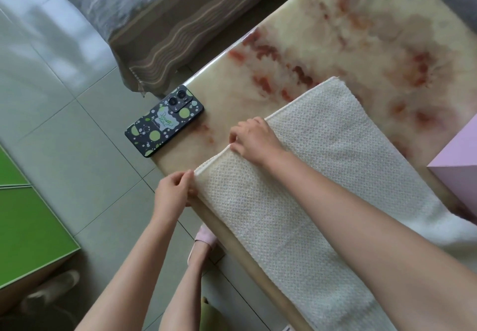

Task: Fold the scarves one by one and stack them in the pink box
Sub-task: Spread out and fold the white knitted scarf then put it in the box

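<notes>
The marble-patterned table (361, 34) is taking up most of the upper right of the frame, and the cream waffle-knit scarf (309, 176) is lying flat across it, its long axis running from the middle of the frame down toward the lower right, its near side hugging the table's front edge. The pink box (462, 160) is sitting at the right edge of the frame, just beyond the scarf's far side, with only a corner of it showing. A phone (162, 121) in a dark spotted case is resting on the table's corner at middle left, near the scarf's end but not touching it. Both hands are working that same end: the right hand (254, 139) is pinching the hem about midway along it, and the left hand (173, 191) is pinching the near corner, right where the cloth is meeting the table edge. So all of the scarf's length is stretching away from the hands toward the lower right — a fold would, I'd judge, be carrying this end that way, over the cloth. There is bare table past the far side, but the left hand's corner is sitting at the very brink, and the other end seems to be spilling off at lower right, so slipping is the risk.
</notes>
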The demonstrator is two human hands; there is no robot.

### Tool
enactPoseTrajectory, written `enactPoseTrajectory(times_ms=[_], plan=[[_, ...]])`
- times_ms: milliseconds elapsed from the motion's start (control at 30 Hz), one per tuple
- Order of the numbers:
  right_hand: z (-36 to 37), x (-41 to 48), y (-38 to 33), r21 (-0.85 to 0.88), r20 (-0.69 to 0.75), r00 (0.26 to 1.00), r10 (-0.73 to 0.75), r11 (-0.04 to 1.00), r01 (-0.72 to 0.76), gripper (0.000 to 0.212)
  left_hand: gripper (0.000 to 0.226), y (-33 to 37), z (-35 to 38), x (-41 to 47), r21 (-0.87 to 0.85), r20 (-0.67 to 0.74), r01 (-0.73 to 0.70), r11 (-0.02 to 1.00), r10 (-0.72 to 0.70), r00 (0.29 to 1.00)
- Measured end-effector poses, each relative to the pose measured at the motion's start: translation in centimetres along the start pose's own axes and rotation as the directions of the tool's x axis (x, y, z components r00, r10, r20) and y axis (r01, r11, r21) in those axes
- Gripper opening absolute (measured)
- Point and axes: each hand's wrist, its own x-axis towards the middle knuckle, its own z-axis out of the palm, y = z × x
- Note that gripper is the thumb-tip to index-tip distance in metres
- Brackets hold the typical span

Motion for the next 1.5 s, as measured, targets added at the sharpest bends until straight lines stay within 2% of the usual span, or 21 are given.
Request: enactPoseTrajectory(times_ms=[100, 167, 233, 333, 433, 533, 667, 733, 800, 900, 1033, 1100, 1167, 1233, 1300, 1333, 1400, 1500], plan=[[0.2, -0.3, -0.1, 0.060, -0.029, 0.999, -0.041, 0.997, 0.043, 0.022, 0.020, 0.0, -0.1, -0.8, 0.159, -0.041, -0.106, 0.982, 0.113, 0.993], [-0.1, -0.3, -0.6, 0.081, 0.013, 0.994, -0.111, 0.991, 0.109, 0.027, 0.029, -0.3, -0.3, -1.4, 0.194, -0.061, -0.173, 0.966, 0.188, 0.980], [0.0, -0.1, -1.3, 0.096, 0.067, 0.986, -0.154, 0.984, 0.148, 0.027, 0.028, -0.5, -0.3, -1.4, 0.217, -0.039, -0.219, 0.951, 0.233, 0.972], [0.7, 0.2, -1.8, 0.137, 0.123, 0.984, -0.126, 0.985, 0.109, 0.019, 0.027, -0.3, 0.1, -1.3, 0.236, 0.001, -0.210, 0.949, 0.216, 0.976], [1.1, 0.1, -2.0, 0.150, 0.154, 0.982, -0.106, 0.985, 0.082, 0.023, 0.019, -0.3, 1.1, -1.3, 0.305, -0.028, -0.202, 0.931, 0.221, 0.975], [0.8, 0.3, -2.4, 0.154, 0.128, 0.984, -0.125, 0.983, 0.105, 0.014, 0.011, -0.6, 1.0, -1.1, 0.208, -0.069, -0.179, 0.962, 0.197, 0.978], [1.0, 0.6, -2.9, 0.092, 0.012, 0.987, -0.160, 0.983, 0.158, 0.012, 0.012, -0.8, -0.2, -0.8, 0.043, -0.140, -0.160, 0.986, 0.164, 0.976], [1.5, 0.4, -2.8, 0.011, 0.044, 0.981, -0.188, 0.982, 0.188, 0.017, 0.017, -0.9, -0.1, -0.7, 0.025, -0.101, -0.138, 0.990, 0.140, 0.985], [1.6, 0.2, -2.3, 0.007, 0.046, 0.983, -0.177, 0.984, 0.177, 0.024, 0.023, -0.8, 0.4, -0.7, 0.057, -0.049, -0.117, 0.991, 0.120, 0.992], [0.2, 0.3, 0.2, 0.150, -0.017, 0.998, -0.054, 0.987, 0.056, 0.028, 0.031, -0.4, 0.8, -0.5, 0.112, -0.049, -0.091, 0.989, 0.097, 0.994], [-3.3, 0.4, 6.3, 0.143, -0.134, 0.972, 0.193, 0.974, -0.174, 0.026, 0.031, 0.3, 1.2, -0.4, 0.154, -0.031, -0.139, 0.978, 0.146, 0.989], [-5.1, 0.3, 9.4, 0.192, -0.240, 0.894, 0.378, 0.921, -0.338, 0.031, 0.031, 1.2, 1.9, -0.1, 0.181, 0.011, -0.162, 0.970, 0.162, 0.987], [-6.3, 0.1, 12.3, 0.287, -0.286, 0.771, 0.570, 0.818, -0.498, 0.039, 0.034, 2.6, 2.7, 0.6, 0.219, 0.055, -0.170, 0.961, 0.162, 0.985], [-7.0, -0.1, 15.0, 0.350, -0.242, 0.650, 0.721, 0.689, -0.634, 0.045, 0.036, 4.2, 3.6, 1.3, 0.261, 0.114, -0.175, 0.949, 0.150, 0.982], [-7.3, -0.1, 17.2, 0.386, -0.161, 0.576, 0.801, 0.588, -0.710, 0.052, 0.030, 5.5, 4.6, 1.8, 0.290, 0.187, -0.196, 0.937, 0.146, 0.972], [-7.5, 0.0, 17.7, 0.395, -0.124, 0.562, 0.818, 0.560, -0.728, 0.055, 0.029, 6.0, 5.0, 1.9, 0.314, 0.218, -0.215, 0.925, 0.150, 0.964], [-8.0, 0.2, 18.6, 0.386, -0.033, 0.566, 0.824, 0.532, -0.753, 0.059, 0.043, 6.8, 5.6, 2.0, 0.355, 0.257, -0.240, 0.903, 0.153, 0.954], [-8.9, 0.2, 19.2, 0.372, 0.152, 0.615, 0.774, 0.532, -0.761, 0.058, 0.047, 6.6, 5.6, 2.4, 0.338, 0.278, -0.245, 0.908, 0.153, 0.949]])
